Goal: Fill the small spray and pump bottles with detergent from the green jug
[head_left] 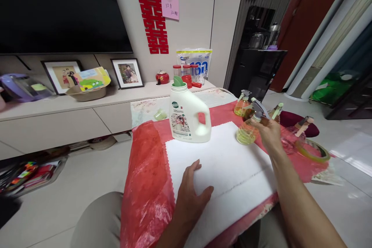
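Observation:
My right hand [269, 133] is wrapped around the neck of a clear spray bottle [246, 133] with a grey trigger head and yellowish liquid inside. The bottle is at the far right part of a white sheet [226, 159]; whether its base touches the sheet I cannot tell. Over the near left of this sheet, my left hand [192, 193] is empty with fingers apart. A large white detergent jug [190, 122] stands upright at the sheet's far edge, a green spout showing in its uncapped neck. Behind it to the left lies a pale green cap [160, 114].
More spray bottles [241, 107] stand beyond and right of my right hand, with a tape roll [315, 153] near the table's right edge. Red plastic [147, 159] covers the table. Behind is a low cabinet [78, 120] bearing picture frames, a basket and red-lidded jars.

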Motion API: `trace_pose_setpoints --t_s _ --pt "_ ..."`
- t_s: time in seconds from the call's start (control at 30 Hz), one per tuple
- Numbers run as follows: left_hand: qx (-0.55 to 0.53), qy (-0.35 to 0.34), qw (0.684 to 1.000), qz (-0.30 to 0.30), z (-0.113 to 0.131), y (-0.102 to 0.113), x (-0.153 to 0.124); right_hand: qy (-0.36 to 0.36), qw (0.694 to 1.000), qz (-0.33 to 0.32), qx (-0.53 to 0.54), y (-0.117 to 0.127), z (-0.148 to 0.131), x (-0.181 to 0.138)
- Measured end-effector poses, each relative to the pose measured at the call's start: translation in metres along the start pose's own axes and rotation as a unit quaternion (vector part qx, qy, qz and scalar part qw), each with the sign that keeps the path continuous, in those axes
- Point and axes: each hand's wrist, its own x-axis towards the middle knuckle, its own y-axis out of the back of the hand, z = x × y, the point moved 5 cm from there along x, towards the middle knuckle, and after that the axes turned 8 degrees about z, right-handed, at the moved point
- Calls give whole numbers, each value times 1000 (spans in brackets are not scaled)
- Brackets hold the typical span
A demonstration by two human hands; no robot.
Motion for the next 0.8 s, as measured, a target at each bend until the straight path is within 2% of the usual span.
trace_pose_setpoints --t_s 0.23,0.37,0.6,0.8 --pt "10 5 1000 -7 4 0 -1 36 992 75 -100 3 11 14" --pt "22 19 999 -18 2 1 0 39 985 86 -145 1 20 14" --pt "22 26 999 -29 -2 1 -1 40 985 9 -170 0 35 12" --pt "10 26 999 21 1 0 -4 27 989 -78 -125 4 51 14"
